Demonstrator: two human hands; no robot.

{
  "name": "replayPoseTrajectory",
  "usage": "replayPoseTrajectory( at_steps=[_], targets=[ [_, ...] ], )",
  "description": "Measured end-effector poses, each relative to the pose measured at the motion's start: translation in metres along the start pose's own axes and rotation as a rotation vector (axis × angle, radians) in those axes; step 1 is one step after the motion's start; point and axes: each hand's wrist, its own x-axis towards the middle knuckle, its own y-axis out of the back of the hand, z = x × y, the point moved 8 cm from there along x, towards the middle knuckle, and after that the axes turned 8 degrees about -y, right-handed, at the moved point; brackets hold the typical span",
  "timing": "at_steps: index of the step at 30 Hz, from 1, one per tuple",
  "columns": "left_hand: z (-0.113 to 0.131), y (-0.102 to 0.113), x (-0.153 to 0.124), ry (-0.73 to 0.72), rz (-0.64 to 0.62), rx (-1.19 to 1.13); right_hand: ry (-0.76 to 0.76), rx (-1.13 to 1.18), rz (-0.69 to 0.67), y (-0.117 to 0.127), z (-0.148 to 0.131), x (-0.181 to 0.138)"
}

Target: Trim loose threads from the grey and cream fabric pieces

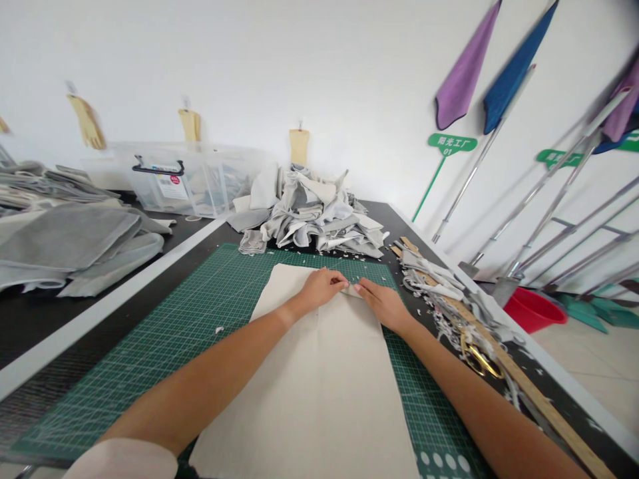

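Note:
A long cream fabric piece [319, 386] lies over the green cutting mat [190, 319], running from the near edge up to my hands. At its far end my left hand [324, 286] pinches the fabric edge between thumb and fingers. Close beside it, my right hand [382, 303] grips the same edge, which looks folded over there. The fingertips of both hands almost meet. A faint crease runs down the fabric's middle.
Behind the mat sits a heap of grey and cream scraps [309, 209]. Gold-handled scissors [479, 356], a wooden strip [519, 372] and offcuts line the right edge. Stacked grey fabric [74, 239] and a clear plastic box [174, 179] stand left. A red bucket [534, 309] is on the floor.

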Motion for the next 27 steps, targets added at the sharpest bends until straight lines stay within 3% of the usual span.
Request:
replayPoseTrajectory(
  at_steps=[27],
  targets=[
    [-0.0046,-0.0038,-0.0004,0.027,-0.022,-0.062,-0.024,-0.025,0.036,-0.0027,0.0057,0.0016]
  ],
)
